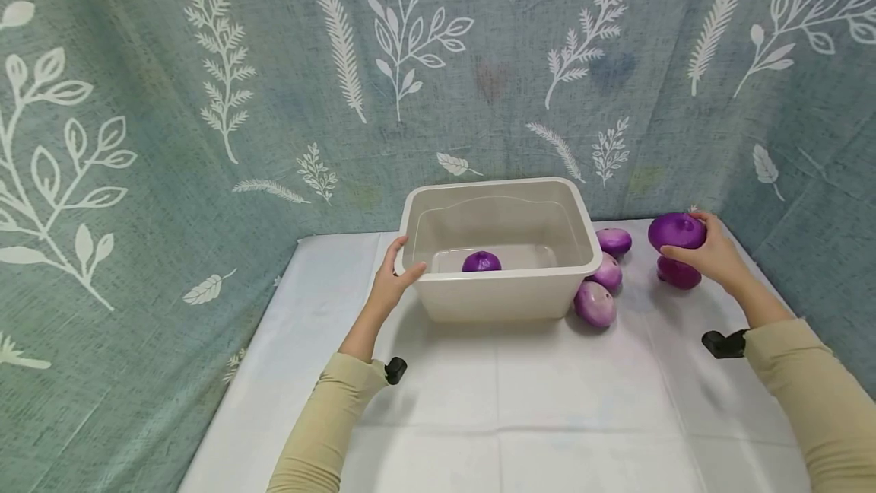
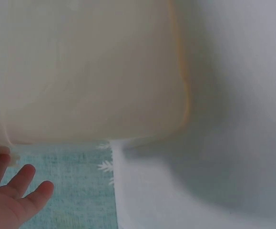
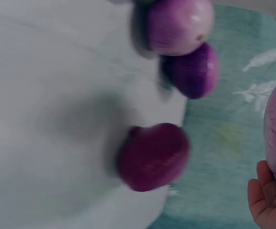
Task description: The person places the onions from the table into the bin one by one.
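At the left end of the pale bin (image 1: 503,300), the left hand (image 1: 387,281) grips it, perhaps for steadiness; off to the right, the right hand (image 1: 713,256) clasps a purple onion (image 1: 672,231) near a magenta vegetable (image 1: 680,275)

The bin (image 1: 496,300) is open above; onions (image 1: 595,305) block its right.

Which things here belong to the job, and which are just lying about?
Job:
bin, left hand at its rim
purple onion in right hand
inner onion in bin
probably magenta onion, three onions beside bin

Likely just backdrop:
patterned curtain
white tablecloth
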A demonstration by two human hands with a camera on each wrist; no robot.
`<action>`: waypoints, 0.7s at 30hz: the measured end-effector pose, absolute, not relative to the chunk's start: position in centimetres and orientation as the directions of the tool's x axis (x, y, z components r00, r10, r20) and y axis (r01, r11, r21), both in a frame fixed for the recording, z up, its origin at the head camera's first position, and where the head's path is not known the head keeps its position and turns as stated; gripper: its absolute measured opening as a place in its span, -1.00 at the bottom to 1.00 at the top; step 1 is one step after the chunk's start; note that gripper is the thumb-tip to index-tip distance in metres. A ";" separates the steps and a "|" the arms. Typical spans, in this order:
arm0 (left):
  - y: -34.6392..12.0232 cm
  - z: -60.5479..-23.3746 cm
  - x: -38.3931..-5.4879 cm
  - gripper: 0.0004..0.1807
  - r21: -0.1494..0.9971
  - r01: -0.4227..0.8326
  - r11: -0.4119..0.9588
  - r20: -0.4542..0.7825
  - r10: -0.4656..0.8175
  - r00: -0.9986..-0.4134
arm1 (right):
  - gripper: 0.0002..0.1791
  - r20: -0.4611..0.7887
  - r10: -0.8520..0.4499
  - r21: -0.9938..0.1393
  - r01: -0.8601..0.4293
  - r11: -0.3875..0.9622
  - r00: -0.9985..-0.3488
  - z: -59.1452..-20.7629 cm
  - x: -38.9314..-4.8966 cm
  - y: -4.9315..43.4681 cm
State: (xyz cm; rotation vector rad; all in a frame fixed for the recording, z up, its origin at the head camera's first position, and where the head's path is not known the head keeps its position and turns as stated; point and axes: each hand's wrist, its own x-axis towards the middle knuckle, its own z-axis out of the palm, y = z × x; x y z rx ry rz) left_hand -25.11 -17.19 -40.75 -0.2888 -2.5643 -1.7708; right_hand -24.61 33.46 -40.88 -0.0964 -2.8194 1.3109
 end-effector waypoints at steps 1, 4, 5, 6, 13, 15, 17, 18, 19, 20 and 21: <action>-17.2 -40.7 -25.1 -0.26 0.925 0.154 0.347 0.110 0.144 -0.984 | 0.05 0.004 0.067 -0.764 0.040 0.644 -0.998 -40.3 -24.7 33.4; -17.4 -41.2 -25.6 -0.26 0.927 0.145 0.347 0.101 0.141 -0.985 | 0.04 0.006 0.061 -0.771 0.034 0.636 -0.998 -38.7 -25.0 33.1; -17.5 -41.6 -25.9 -0.25 0.928 0.142 0.344 0.099 0.139 -0.985 | 0.05 0.006 0.063 -0.772 0.036 0.635 -0.998 -38.2 -25.1 33.0; -17.7 -41.9 -26.1 -0.24 0.930 0.139 0.341 0.097 0.138 -0.986 | 0.05 0.011 0.065 -0.771 0.032 0.636 -0.998 -37.8 -25.2 32.9; -18.1 -43.6 -27.1 -0.25 0.926 0.144 0.349 0.108 0.120 -0.987 | 0.04 0.083 0.043 -0.787 -0.039 0.616 -0.996 -35.3 -26.3 31.5; -18.1 -43.7 -27.2 -0.26 0.923 0.154 0.352 0.120 0.117 -0.986 | 0.04 0.095 0.033 -0.781 -0.054 0.622 -0.995 -34.8 -26.6 31.0; -18.1 -43.7 -27.2 -0.26 0.920 0.162 0.356 0.129 0.113 -0.985 | 0.04 0.098 0.025 -0.775 -0.060 0.629 -0.995 -34.3 -26.9 30.5; -18.1 -43.7 -27.2 -0.26 0.919 0.165 0.358 0.132 0.113 -0.985 | 0.04 0.100 0.019 -0.777 -0.066 0.626 -0.995 -34.0 -27.1 30.2; -18.0 -43.7 -27.2 -0.26 0.918 0.167 0.360 0.135 0.112 -0.985 | 0.04 0.097 0.015 -0.779 -0.066 0.624 -0.995 -33.8 -27.2 29.8; -18.0 -43.6 -27.1 -0.26 0.917 0.168 0.360 0.137 0.111 -0.984 | 0.03 0.096 0.008 -0.782 -0.071 0.619 -0.995 -33.6 -27.4 29.5; -18.0 -43.6 -27.1 -0.26 0.917 0.169 0.361 0.139 0.108 -0.984 | 0.03 0.096 0.002 -0.788 -0.075 0.612 -0.995 -33.3 -27.5 29.1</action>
